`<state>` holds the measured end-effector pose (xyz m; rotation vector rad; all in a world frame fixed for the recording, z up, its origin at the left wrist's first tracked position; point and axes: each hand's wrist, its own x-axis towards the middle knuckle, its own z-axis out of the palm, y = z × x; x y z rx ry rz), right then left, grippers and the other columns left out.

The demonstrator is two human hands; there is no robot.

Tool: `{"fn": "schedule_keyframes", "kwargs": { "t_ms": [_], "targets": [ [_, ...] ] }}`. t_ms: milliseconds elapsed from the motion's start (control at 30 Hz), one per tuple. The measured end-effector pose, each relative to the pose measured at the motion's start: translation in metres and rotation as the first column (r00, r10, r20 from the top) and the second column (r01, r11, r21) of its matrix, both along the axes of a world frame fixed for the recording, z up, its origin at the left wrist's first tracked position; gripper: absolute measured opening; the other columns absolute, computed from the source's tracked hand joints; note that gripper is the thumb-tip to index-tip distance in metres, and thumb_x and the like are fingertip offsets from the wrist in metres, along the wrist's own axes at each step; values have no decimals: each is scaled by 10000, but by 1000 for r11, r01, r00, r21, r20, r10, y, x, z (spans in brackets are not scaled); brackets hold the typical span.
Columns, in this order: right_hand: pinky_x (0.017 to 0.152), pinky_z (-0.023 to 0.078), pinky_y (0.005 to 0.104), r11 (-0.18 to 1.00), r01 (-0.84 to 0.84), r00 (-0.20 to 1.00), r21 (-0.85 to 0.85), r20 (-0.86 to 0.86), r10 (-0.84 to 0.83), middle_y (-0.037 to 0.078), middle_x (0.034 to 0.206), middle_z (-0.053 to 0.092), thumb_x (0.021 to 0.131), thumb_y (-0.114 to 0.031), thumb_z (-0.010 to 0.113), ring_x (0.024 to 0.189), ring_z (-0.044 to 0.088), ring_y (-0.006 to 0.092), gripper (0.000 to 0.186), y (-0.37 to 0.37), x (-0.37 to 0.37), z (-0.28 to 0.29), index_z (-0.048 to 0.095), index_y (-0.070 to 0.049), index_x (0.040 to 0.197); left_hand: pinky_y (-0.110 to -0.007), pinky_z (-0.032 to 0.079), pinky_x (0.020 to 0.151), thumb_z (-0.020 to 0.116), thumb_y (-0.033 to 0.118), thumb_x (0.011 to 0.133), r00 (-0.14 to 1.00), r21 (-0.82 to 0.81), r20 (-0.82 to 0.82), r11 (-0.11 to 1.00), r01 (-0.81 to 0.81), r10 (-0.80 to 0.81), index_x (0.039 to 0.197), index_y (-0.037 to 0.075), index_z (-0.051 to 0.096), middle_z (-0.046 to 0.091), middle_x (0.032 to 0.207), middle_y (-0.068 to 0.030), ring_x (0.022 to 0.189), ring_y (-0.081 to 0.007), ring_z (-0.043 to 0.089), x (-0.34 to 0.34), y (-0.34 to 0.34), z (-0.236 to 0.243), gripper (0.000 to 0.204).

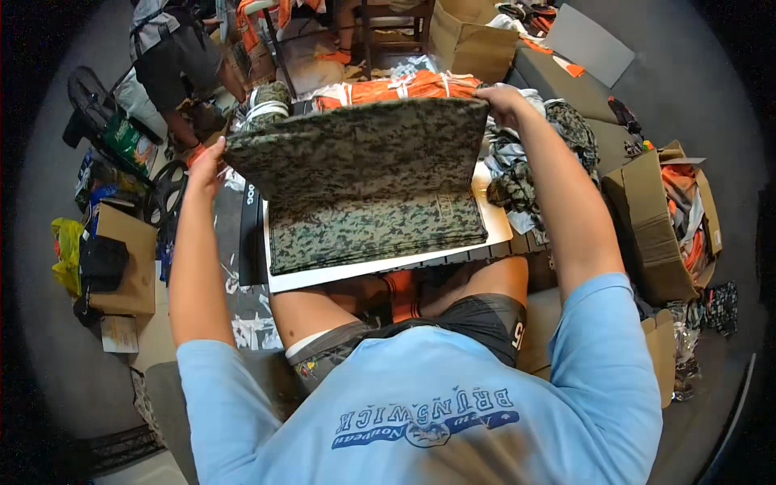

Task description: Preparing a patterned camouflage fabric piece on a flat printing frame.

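A green digital-camouflage cloth panel (356,149) is raised in front of me, its upper edge stretched between my hands. My left hand (207,168) pinches its left corner, while my right hand (503,105) grips the far right corner. Below it lies a flat stack of matching camouflage cloth pieces (376,234), layered along the near edge. Whether the raised panel is joined to the stack at the fold, I cannot tell. The stack rests on a white board (497,226) above my thighs.
Bundled orange cloth (396,89) tied with white strips lies beyond the panel. Camouflage scraps (517,182) heap at the right, near a cardboard box of cloth (651,222). Another carton (121,259) stands left. A person (174,65) is at the far left; a large box (470,40) stands behind.
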<state>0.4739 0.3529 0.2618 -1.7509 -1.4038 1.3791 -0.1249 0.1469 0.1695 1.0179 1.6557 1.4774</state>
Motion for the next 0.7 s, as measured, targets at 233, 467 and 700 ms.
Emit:
{"fn": "schedule_keyframes", "kwargs": {
  "t_ms": [233, 467, 700],
  "targets": [
    [443, 271, 240, 999, 27, 998, -34, 64, -25, -20, 711, 563, 983, -344, 620, 532, 410, 71, 263, 7, 15, 53, 638, -118, 847, -248, 368, 673, 612, 451, 981, 997, -97, 30, 992, 77, -74, 1038, 113, 686, 662, 930, -5, 768, -90, 530, -24, 16, 70, 351],
    [455, 302, 192, 989, -146, 928, -6, -348, 135, -34, 786, 621, 989, -315, 606, 566, 442, 26, 212, -32, 30, -21, 645, -121, 911, -220, 298, 588, 640, 491, 950, 999, -155, 51, 988, -4, 12, 1002, 154, 702, 600, 792, 38, 647, -66, 449, 33, -34, 51, 347],
    [558, 465, 230, 958, -276, 945, 79, 202, 256, 31, 760, 674, 918, -224, 663, 625, 578, 112, 157, -80, -6, -148, 728, -83, 942, -185, 323, 615, 625, 384, 984, 998, -190, -42, 980, -59, 52, 1003, 119, 672, 598, 815, 54, 672, -36, 458, 60, -107, -32, 270]
  ]
}}
